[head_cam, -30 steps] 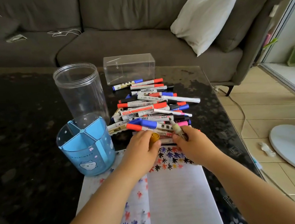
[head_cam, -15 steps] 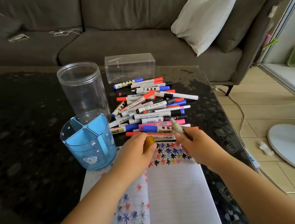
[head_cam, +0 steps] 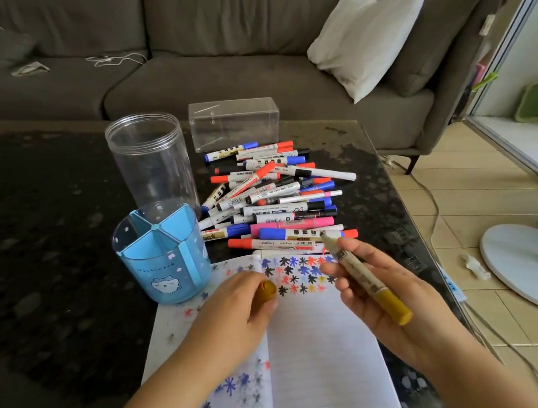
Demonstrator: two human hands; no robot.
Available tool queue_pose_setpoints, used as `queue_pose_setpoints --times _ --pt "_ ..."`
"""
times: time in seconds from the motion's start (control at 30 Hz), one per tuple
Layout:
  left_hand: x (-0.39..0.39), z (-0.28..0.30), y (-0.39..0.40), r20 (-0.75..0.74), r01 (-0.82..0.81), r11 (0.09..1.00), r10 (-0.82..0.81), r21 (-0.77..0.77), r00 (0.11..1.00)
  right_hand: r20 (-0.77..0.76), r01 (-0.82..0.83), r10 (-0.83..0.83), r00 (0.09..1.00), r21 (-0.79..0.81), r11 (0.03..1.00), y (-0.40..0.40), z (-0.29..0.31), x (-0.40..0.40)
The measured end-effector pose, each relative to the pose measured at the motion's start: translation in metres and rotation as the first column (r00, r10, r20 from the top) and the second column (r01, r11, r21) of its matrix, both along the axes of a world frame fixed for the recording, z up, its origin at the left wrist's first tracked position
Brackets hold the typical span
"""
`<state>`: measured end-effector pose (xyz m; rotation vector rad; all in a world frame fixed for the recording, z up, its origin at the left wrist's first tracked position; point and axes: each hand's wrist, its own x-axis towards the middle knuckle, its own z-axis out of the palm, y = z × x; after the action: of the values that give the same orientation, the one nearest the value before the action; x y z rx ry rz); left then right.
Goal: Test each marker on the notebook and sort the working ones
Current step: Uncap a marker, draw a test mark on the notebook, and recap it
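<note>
The right hand (head_cam: 381, 286) pinches an uncapped gold marker (head_cam: 362, 275) around the middle of its barrel, tip pointing away toward the pile and raised above the page. The left hand (head_cam: 232, 307) curls round the marker's gold cap (head_cam: 266, 290), resting over the notebook (head_cam: 321, 362). The marker looks light, stiff and smooth-sided, so a hold nearer the tip, as for writing, should steady the stroke; the cap is small and could roll if put down. The notebook lies open at the table's near edge, its top rows already filled with coloured star marks. Just beyond it, toward the table's right edge, lies the pile of markers (head_cam: 274, 199). Touching the notebook's far left corner stands a blue divided pen holder (head_cam: 164, 253); behind that are a clear jar (head_cam: 151, 165) and a clear box (head_cam: 233, 122) near the far edge.
</note>
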<state>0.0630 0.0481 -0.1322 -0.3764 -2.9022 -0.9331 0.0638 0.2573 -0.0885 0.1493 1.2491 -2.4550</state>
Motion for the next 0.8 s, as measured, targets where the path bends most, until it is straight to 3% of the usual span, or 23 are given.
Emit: queue_pose_setpoints --times 0.1,0.2,0.27,0.33,0.43,0.5,0.67,0.73,0.8 --pt "0.014 0.001 -0.004 0.02 0.015 0.999 -0.014 -0.041 1.0 -0.084 -0.025 0.032 0.996 0.092 0.995 0.002 -0.011 0.005" --pt "0.021 -0.002 -0.005 0.004 -0.015 0.999 0.015 -0.049 1.0 -0.228 -0.008 0.105 0.968 0.39 0.921 -0.001 -0.02 0.013" --pt "0.024 -0.008 0.0 -0.022 -0.033 0.995 0.031 -0.099 0.999 -0.353 0.099 0.205 0.913 0.679 0.727 -0.003 -0.028 0.02" --pt "0.027 -0.013 0.003 -0.026 -0.068 0.989 0.065 -0.132 0.998 -0.421 0.196 0.411 0.809 0.851 0.487 -0.004 -0.038 0.029" --pt "0.028 -0.017 0.003 -0.037 -0.089 0.989 0.085 -0.12 0.996 -0.295 0.293 0.702 0.648 0.947 0.128 -0.007 -0.051 0.036" --pt "0.029 -0.015 0.003 -0.023 -0.089 0.992 0.087 -0.087 0.996 -0.228 0.328 0.746 0.626 0.945 0.014 -0.006 -0.052 0.035" --pt "0.033 -0.006 0.007 0.009 -0.011 0.993 0.012 -0.12 1.0 -0.21 0.308 0.735 0.645 0.952 0.003 0.003 -0.047 0.031" --pt "0.032 -0.001 0.006 0.023 0.002 0.988 0.001 -0.155 1.0 -0.229 0.247 0.687 0.689 0.966 0.074 0.004 -0.045 0.028" --pt "0.028 0.005 0.007 0.037 -0.023 0.985 0.03 -0.172 0.999 -0.292 0.201 0.594 0.75 0.956 0.216 0.003 -0.042 0.024"
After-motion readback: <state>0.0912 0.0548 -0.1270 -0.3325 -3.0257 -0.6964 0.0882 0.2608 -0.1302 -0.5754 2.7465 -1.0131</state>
